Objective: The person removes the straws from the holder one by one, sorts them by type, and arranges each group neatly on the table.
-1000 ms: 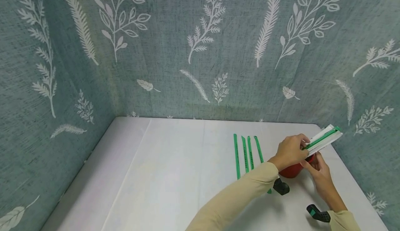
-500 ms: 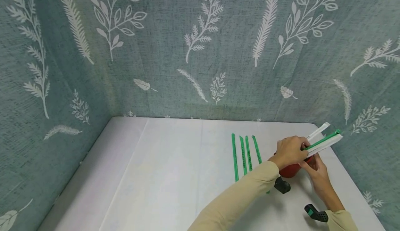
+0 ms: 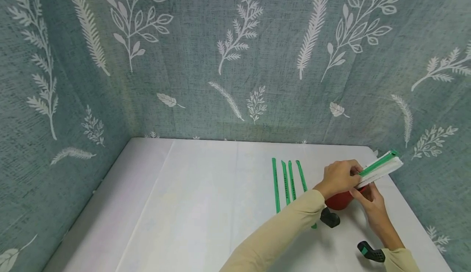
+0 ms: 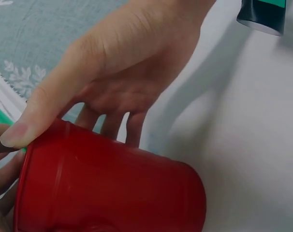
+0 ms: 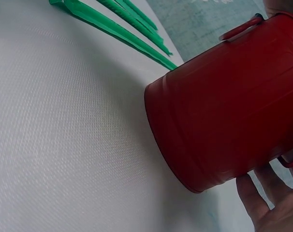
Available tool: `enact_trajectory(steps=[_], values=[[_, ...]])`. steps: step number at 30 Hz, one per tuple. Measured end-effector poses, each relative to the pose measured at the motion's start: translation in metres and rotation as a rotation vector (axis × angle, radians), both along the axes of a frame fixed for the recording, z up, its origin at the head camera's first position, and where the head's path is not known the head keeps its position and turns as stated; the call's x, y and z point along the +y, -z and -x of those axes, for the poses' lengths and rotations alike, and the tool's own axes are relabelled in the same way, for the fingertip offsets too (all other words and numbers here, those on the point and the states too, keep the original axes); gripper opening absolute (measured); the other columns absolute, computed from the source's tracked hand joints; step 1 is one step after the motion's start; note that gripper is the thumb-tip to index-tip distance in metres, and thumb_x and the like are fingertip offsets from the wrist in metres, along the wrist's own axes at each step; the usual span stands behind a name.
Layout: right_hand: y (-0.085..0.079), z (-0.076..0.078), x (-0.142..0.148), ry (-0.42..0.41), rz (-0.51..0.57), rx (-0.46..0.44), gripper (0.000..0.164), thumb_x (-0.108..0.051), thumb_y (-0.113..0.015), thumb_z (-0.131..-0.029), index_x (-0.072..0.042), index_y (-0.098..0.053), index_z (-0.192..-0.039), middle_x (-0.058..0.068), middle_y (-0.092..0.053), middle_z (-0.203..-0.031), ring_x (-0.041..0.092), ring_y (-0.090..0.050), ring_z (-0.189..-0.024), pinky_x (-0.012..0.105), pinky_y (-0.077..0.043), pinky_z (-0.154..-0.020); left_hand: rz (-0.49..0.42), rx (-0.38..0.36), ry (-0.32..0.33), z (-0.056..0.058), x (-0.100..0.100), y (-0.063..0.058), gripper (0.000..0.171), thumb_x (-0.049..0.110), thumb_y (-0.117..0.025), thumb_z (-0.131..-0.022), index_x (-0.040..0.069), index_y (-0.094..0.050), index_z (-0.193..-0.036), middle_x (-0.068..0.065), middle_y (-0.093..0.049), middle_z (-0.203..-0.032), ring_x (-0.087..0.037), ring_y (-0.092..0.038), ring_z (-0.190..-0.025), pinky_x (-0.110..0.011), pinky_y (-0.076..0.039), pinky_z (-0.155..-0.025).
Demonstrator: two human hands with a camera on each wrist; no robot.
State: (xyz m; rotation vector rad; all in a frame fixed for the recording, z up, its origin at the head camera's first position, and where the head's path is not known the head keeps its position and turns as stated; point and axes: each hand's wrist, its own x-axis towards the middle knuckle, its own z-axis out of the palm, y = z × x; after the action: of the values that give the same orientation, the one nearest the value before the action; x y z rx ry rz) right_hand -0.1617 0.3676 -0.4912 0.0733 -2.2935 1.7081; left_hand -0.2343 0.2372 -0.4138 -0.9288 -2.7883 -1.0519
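In the head view my left hand (image 3: 340,178) pinches a bundle of long, paper-wrapped straws (image 3: 380,171), white with green, at the mouth of a small red metal bucket (image 3: 338,201). The straws slant up to the right; their lower ends are hidden. My right hand (image 3: 377,210) holds the bucket from the right. Its thumb (image 4: 28,128) lies at the rim in the left wrist view, with the other fingers behind the wall. The bucket (image 5: 224,111) is tilted and has side handles in the right wrist view.
Several green wrapped straws (image 3: 285,178) lie side by side on the white table (image 3: 184,206), left of the bucket and partly behind the left sleeve (image 3: 276,233). Black wrist devices (image 3: 330,218) sit by both wrists. A patterned teal cloth (image 3: 198,59) hangs behind the table.
The straws in my left hand spread apart half a second ago and are now gathered closer together. Both hands stay at the bucket.
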Motion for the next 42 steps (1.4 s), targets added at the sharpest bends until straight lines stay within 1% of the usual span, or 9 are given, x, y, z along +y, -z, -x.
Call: enact_trajectory(steps=[8, 11, 14, 18, 21, 25, 28, 34, 42], values=[[-0.001, 0.001, -0.002, -0.037, -0.003, 0.006, 0.068, -0.003, -0.054, -0.094, -0.022, -0.022, -0.152, -0.018, -0.039, -0.134, -0.005, -0.042, -0.114, 0.004, -0.037, -0.084, -0.125, 0.01, 0.007, -0.002, -0.01, 0.003, 0.014, 0.023, -0.065, -0.088, 0.026, -0.069, -0.101, 0.022, -0.062, -0.084, 0.014, -0.047, -0.071, -0.008, -0.033, -0.065], [-0.001, 0.002, -0.003, -0.039, 0.005, -0.001, 0.068, -0.004, -0.054, -0.094, -0.021, -0.022, -0.151, -0.016, -0.038, -0.136, -0.006, -0.041, -0.114, 0.004, -0.037, -0.085, -0.213, -0.015, 0.017, -0.003, -0.013, 0.002, 0.014, 0.019, -0.066, -0.087, 0.02, -0.069, -0.101, 0.017, -0.064, -0.085, 0.013, -0.048, -0.071, -0.004, -0.035, -0.064], [0.0, 0.001, -0.003, -0.042, 0.014, -0.014, 0.068, -0.005, -0.054, -0.095, -0.022, -0.021, -0.152, -0.012, -0.036, -0.141, -0.006, -0.039, -0.117, 0.004, -0.037, -0.086, -0.333, -0.052, 0.048, -0.003, -0.016, 0.002, 0.013, 0.012, -0.066, -0.087, 0.012, -0.068, -0.1, 0.009, -0.066, -0.086, 0.011, -0.05, -0.07, -0.002, -0.039, -0.063], [0.001, 0.0, -0.002, -0.044, 0.005, -0.034, 0.069, -0.007, -0.054, -0.096, -0.024, -0.019, -0.152, -0.004, -0.031, -0.148, -0.005, -0.037, -0.12, 0.004, -0.036, -0.088, -0.433, -0.083, 0.09, -0.003, -0.02, 0.002, 0.014, 0.008, -0.065, -0.088, 0.006, -0.067, -0.102, 0.003, -0.067, -0.088, 0.009, -0.052, -0.071, -0.002, -0.042, -0.064], [0.001, 0.0, -0.001, -0.038, -0.011, -0.037, 0.068, -0.009, -0.054, -0.096, -0.023, -0.018, -0.152, -0.005, -0.033, -0.147, -0.005, -0.037, -0.12, 0.004, -0.036, -0.088, -0.47, -0.081, 0.091, -0.002, -0.023, 0.001, 0.015, 0.009, -0.064, -0.09, 0.007, -0.066, -0.104, 0.003, -0.067, -0.092, 0.009, -0.053, -0.073, -0.003, -0.043, -0.066], [0.001, 0.002, 0.0, -0.027, -0.006, -0.019, 0.064, -0.009, -0.054, -0.096, -0.018, -0.022, -0.151, -0.011, -0.041, -0.135, -0.005, -0.041, -0.116, 0.004, -0.037, -0.086, -0.516, -0.048, 0.082, 0.001, -0.026, -0.005, 0.016, 0.01, -0.063, -0.091, 0.008, -0.065, -0.106, 0.002, -0.067, -0.095, 0.009, -0.055, -0.076, -0.003, -0.044, -0.068], [0.001, 0.003, 0.0, -0.02, 0.008, -0.01, 0.063, -0.008, -0.054, -0.095, -0.016, -0.025, -0.15, -0.015, -0.043, -0.13, -0.005, -0.042, -0.114, 0.005, -0.037, -0.086, -0.549, -0.031, 0.092, 0.002, -0.029, -0.01, 0.016, 0.009, -0.063, -0.091, 0.007, -0.064, -0.106, 0.0, -0.067, -0.095, 0.009, -0.055, -0.077, -0.004, -0.045, -0.071], [-0.001, 0.002, 0.002, -0.012, -0.015, -0.029, 0.065, -0.009, -0.054, -0.096, -0.017, -0.021, -0.151, -0.015, -0.039, -0.134, -0.006, -0.038, -0.117, 0.004, -0.036, -0.088, -0.583, -0.023, 0.098, 0.001, -0.035, -0.02, 0.015, 0.011, -0.062, -0.092, 0.008, -0.065, -0.107, 0.002, -0.067, -0.095, 0.008, -0.054, -0.08, -0.004, -0.045, -0.071], [0.0, 0.001, 0.002, 0.013, -0.041, -0.062, 0.067, -0.012, -0.054, -0.096, -0.02, -0.018, -0.152, -0.009, -0.036, -0.14, -0.003, -0.036, -0.12, 0.004, -0.036, -0.087, -0.668, -0.05, 0.111, -0.002, -0.045, -0.031, 0.019, 0.016, -0.061, -0.093, 0.008, -0.064, -0.11, 0.001, -0.066, -0.098, 0.005, -0.054, -0.083, -0.007, -0.046, -0.072]])
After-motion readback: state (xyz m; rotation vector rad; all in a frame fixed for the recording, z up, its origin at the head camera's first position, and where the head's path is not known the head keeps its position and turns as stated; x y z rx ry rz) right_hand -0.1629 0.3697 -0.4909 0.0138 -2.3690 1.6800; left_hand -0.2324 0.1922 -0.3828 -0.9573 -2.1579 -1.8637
